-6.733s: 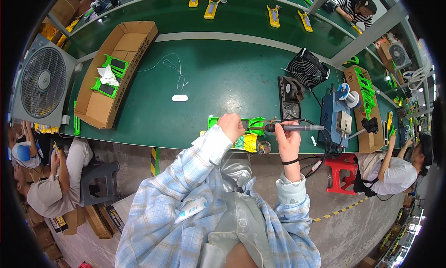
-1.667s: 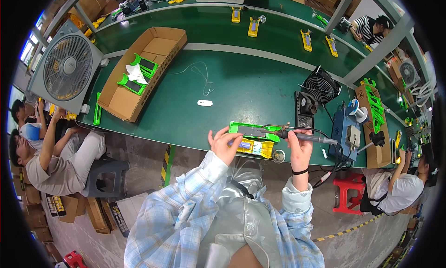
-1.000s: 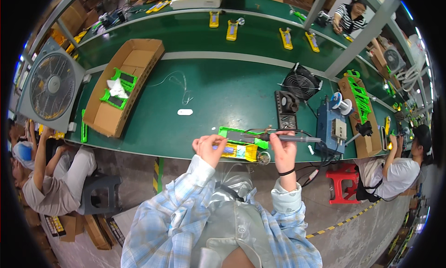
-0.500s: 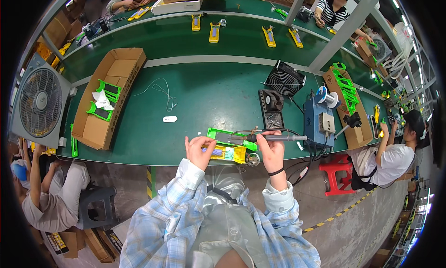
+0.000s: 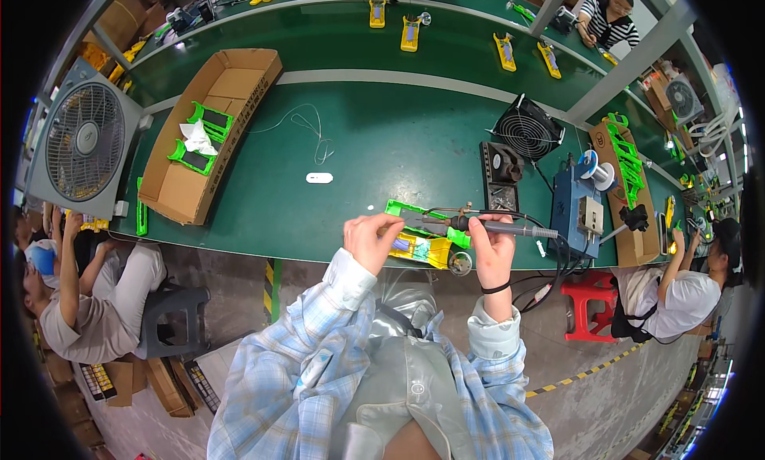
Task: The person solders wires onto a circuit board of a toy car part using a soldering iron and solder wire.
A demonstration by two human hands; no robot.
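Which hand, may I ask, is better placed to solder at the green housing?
Probably the right hand: it holds the soldering iron, pointed left over the green housing, while the left hand holds no iron.

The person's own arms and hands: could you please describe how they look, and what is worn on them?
Both arms are in loose, light blue plaid sleeves with paler cuffs. The left hand and the right hand wear no gloves. A thin black band circles the right wrist.
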